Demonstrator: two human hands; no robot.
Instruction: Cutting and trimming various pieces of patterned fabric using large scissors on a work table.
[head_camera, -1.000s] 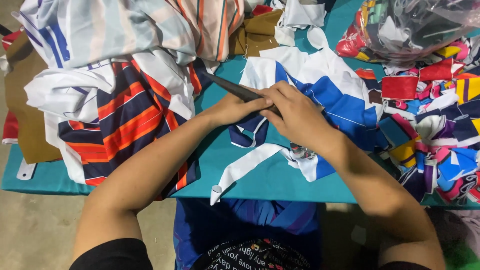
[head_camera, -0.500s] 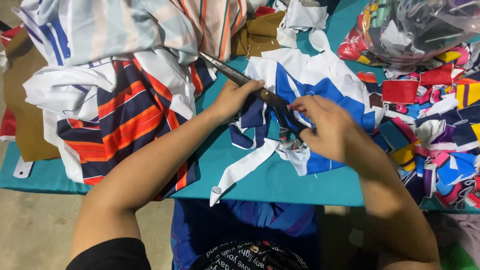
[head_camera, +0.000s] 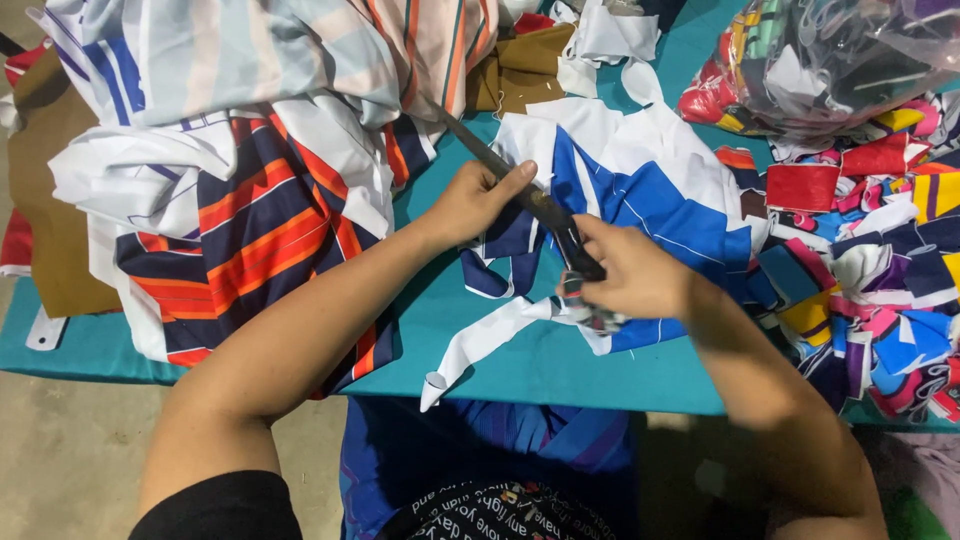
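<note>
A flat teal surface (head_camera: 560, 370) carries heaps of soft cloth. On its left lies the biggest heap, a rumpled pile of striped fabric (head_camera: 250, 200) in navy, orange and white, with paler striped cloth above it. In the middle is a crumpled blue-and-white fabric piece (head_camera: 650, 200), smooth and thin, with a long white strip curling off toward the near edge. To the right sits a spread of small, bright cut scraps (head_camera: 880, 260), and above them a clear crinkled plastic bag (head_camera: 850, 60) stuffed with more scraps. Long dark metal scissors (head_camera: 500, 165) slant across the blue-and-white piece. The left hand (head_camera: 475, 200) rests on the blades, its grip closed loosely over them with the thumb on top. The right hand (head_camera: 630, 275) has its grip closed around the scissors' handle end, bunching cloth beneath it.
</note>
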